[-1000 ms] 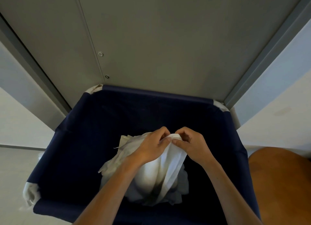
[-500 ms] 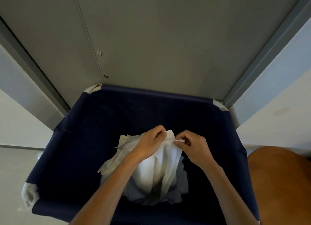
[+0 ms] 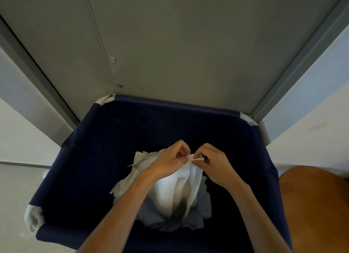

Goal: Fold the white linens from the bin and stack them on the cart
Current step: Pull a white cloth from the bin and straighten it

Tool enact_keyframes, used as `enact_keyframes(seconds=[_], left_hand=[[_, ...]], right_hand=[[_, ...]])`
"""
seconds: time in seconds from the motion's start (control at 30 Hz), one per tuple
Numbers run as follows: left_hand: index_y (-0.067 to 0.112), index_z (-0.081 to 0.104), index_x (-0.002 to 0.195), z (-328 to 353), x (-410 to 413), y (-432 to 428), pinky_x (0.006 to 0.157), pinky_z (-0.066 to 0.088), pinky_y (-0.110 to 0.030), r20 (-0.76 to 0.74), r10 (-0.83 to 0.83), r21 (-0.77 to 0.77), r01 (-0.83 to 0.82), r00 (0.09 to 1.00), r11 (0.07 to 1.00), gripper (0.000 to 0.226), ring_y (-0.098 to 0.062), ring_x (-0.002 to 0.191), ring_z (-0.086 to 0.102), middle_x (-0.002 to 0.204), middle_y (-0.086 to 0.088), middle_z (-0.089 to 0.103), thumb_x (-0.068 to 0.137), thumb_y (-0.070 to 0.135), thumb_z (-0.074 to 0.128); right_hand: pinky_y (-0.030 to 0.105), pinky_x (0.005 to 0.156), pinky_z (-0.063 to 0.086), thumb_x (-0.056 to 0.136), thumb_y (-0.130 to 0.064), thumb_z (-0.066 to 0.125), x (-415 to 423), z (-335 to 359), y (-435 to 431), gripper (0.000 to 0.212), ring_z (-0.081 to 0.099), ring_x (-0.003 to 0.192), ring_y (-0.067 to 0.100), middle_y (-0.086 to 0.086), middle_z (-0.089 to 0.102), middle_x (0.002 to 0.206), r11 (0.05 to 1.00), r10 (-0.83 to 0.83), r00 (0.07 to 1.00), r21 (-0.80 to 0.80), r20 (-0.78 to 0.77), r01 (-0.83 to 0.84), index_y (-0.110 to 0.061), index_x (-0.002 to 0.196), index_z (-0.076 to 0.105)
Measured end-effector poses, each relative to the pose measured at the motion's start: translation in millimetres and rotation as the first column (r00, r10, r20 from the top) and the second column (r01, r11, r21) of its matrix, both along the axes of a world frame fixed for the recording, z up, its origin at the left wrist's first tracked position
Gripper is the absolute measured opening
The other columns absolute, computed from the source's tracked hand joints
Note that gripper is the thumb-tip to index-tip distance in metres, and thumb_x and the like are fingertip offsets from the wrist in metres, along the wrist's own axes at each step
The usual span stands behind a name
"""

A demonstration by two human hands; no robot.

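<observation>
A dark navy fabric bin (image 3: 79, 169) fills the lower middle of the head view. Crumpled white linens (image 3: 162, 218) lie piled at its bottom. One white linen (image 3: 181, 188) is lifted above the pile and hangs down from my hands. My left hand (image 3: 170, 164) pinches its top edge with curled fingers. My right hand (image 3: 215, 164) pinches the same edge right beside it, the fingertips of both hands almost touching. The cart is not in view.
A grey metal panel (image 3: 170, 44) with two small round fittings rises right behind the bin. White walls flank it on both sides. A brown rounded surface (image 3: 317, 205) sits at the lower right, next to the bin's rim.
Both hands have worked along the linen's top edge and now pinch it at a bunched corner between them. The linen hangs a little narrower. The bin and pile have not moved.
</observation>
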State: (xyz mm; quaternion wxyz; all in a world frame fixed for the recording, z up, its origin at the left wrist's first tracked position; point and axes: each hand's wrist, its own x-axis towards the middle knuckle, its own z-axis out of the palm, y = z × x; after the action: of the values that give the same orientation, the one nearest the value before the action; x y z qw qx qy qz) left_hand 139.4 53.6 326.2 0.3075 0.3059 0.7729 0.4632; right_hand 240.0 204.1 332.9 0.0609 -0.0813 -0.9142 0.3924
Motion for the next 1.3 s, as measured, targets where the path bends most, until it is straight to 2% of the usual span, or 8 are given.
enact_keyframes(seconds=[0.1,0.27,0.43,0.57,0.7,0.97,1.13,1.3], left_hand=[[0.031,0.049,0.086,-3.1,2.9,-3.8,0.08,0.05,-0.023,-0.012,-0.065,-0.015,0.065,0.998,0.998,0.027,-0.001,0.083,0.057,0.088,0.011,0.058,0.085,0.007,0.062],[0.023,0.046,0.072,-9.3,4.7,-2.7,0.065,0.035,-0.013,-0.279,-0.148,-0.193,0.095,0.949,0.977,0.025,-0.002,0.068,0.046,0.075,0.012,0.046,0.092,0.025,0.061],[0.02,0.053,0.071,-19.0,-3.2,-6.4,0.069,0.039,-0.022,-0.277,-0.138,-0.235,0.073,0.951,0.969,0.025,-0.012,0.078,0.05,0.082,0.008,0.05,0.09,0.033,0.064],[0.007,0.064,0.079,-23.1,-1.1,-9.5,0.077,0.044,-0.029,-0.23,-0.194,-0.273,0.128,0.954,0.953,0.037,-0.017,0.083,0.055,0.091,-0.003,0.059,0.091,0.041,0.062],[0.018,0.06,0.064,-23.1,-3.1,-14.2,0.076,0.042,-0.026,-0.193,-0.249,-0.298,0.185,0.949,0.937,0.038,-0.015,0.081,0.054,0.086,0.004,0.054,0.093,0.043,0.059],[0.022,0.074,0.098,-11.6,-6.4,-9.1,0.074,0.038,-0.015,-0.249,-0.154,-0.185,0.109,0.956,0.977,0.021,-0.005,0.078,0.049,0.085,0.012,0.045,0.093,0.037,0.061],[0.024,0.07,0.111,-17.8,-1.1,-9.3,0.073,0.036,-0.008,-0.29,-0.115,-0.161,0.071,0.95,0.984,0.023,-0.005,0.082,0.049,0.093,0.011,0.046,0.094,0.035,0.06],[0.016,0.069,0.106,-28.1,0.5,-12.7,0.076,0.042,-0.02,-0.277,-0.193,-0.289,0.11,0.941,0.951,0.035,-0.01,0.087,0.053,0.096,0.01,0.054,0.092,0.046,0.057]], right_hand=[[0.012,0.066,0.044,0.084,-0.009,0.07,1.6,2.1,0.5,0.019,0.054,0.076,0.004,-0.009,0.055,0.081,0.999,-0.044,0.999,-0.028,-0.014,0.043,-0.017,0.075,0.055],[0.015,0.064,0.046,0.086,-0.006,0.065,2.0,9.3,1.0,0.017,0.053,0.072,0.007,-0.007,0.058,0.08,0.996,-0.074,0.997,-0.046,0.032,0.075,-0.016,0.078,0.054],[0.011,0.069,0.045,0.09,-0.01,0.06,0.8,6.1,5.1,0.013,0.055,0.081,-0.002,-0.015,0.057,0.089,0.999,-0.051,0.997,0.001,0.06,0.051,-0.022,0.093,0.06],[0.012,0.065,0.044,0.088,-0.011,0.06,1.1,5.5,6.2,0.017,0.054,0.077,0.001,-0.013,0.055,0.085,0.998,-0.026,0.998,0.051,0.06,0.023,-0.027,0.082,0.057],[0.012,0.068,0.044,0.088,-0.013,0.062,5.7,6.2,4.2,0.014,0.055,0.08,0.002,-0.012,0.056,0.085,0.997,-0.048,0.999,0.058,0.008,0.048,-0.024,0.084,0.056],[0.016,0.064,0.045,0.088,-0.016,0.063,2.8,15.0,13.2,0.01,0.055,0.076,0.008,-0.01,0.054,0.089,0.994,-0.076,0.989,0.085,0.127,0.066,-0.024,0.084,0.058],[0.011,0.063,0.044,0.086,-0.014,0.066,4.1,19.5,13.9,0.012,0.054,0.073,0.006,-0.01,0.056,0.079,0.99,-0.109,0.994,0.086,-0.01,0.109,-0.017,0.078,0.058],[0.009,0.061,0.044,0.085,-0.006,0.067,4.3,24.8,4.0,0.015,0.055,0.071,0.003,-0.009,0.056,0.074,0.972,-0.223,0.953,0.032,-0.206,0.235,-0.014,0.078,0.056]])
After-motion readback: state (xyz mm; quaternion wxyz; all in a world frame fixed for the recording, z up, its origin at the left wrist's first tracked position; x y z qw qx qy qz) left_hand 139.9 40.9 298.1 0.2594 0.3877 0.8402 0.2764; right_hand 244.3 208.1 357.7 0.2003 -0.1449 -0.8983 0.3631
